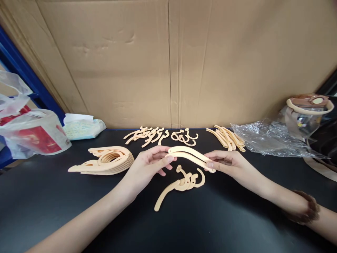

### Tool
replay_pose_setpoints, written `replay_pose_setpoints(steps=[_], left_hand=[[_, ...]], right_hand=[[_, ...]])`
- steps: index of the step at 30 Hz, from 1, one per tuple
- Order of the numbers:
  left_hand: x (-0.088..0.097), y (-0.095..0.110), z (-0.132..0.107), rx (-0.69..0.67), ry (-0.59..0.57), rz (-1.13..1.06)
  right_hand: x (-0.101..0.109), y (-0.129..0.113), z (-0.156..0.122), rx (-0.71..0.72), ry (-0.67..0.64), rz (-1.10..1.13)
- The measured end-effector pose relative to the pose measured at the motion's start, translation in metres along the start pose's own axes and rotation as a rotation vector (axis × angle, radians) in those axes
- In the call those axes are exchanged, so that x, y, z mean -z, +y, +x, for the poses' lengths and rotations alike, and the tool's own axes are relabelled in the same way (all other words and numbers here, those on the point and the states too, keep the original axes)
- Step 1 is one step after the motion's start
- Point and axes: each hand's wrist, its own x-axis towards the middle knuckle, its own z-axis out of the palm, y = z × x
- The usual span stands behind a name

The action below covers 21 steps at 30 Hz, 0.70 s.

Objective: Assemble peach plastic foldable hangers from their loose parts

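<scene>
Two curved beige strips [191, 156] lie pressed together between the hands, and from my remote seat I read them as one pair held just above the black table [52, 196], near the middle of my view. Their long axis runs left to right across the frame, with the right end a little lower and nearer to me than the left. The bow of the curve rises toward the cardboard [168, 63] at the back. The left hand [150, 164] grasps the left end, thumb on the near side and fingers curled over the top. The right hand [226, 162] pinches the right end, its thumb tip resting at the strips' tip. Just below the pair, a hook piece [181, 184] lies flat on the table, with its hooks to the right and its long tail pointing down-left toward me. To the left sits a stack [107, 161] of the same beige parts. Three loose piles line the back edge: one [147, 135] left of centre, one [184, 137] of hooks, and one [228, 138] of strips beside crumpled film [265, 138]. A tissue pack [81, 128] and a bag [34, 135] sit far left, and a jar [308, 112] far right.
</scene>
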Motion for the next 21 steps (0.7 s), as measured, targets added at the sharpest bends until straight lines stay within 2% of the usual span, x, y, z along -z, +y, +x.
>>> replay_pose_setpoints(steps=[6, 11, 15, 21], left_hand=[[0.002, -0.011, 0.006, -0.022, -0.001, 0.186], [0.007, -0.019, 0.012, -0.158, 0.032, 0.429], [0.008, -0.023, 0.013, -0.18, 0.078, 0.602], [0.005, -0.024, 0.012, -0.206, 0.142, 0.706]], right_hand=[[0.002, 0.008, 0.003, -0.03, 0.005, -0.109], [0.004, 0.015, 0.007, -0.02, 0.048, -0.127], [0.007, 0.021, 0.008, -0.002, 0.074, -0.181], [0.006, 0.023, 0.008, 0.042, 0.105, -0.37]])
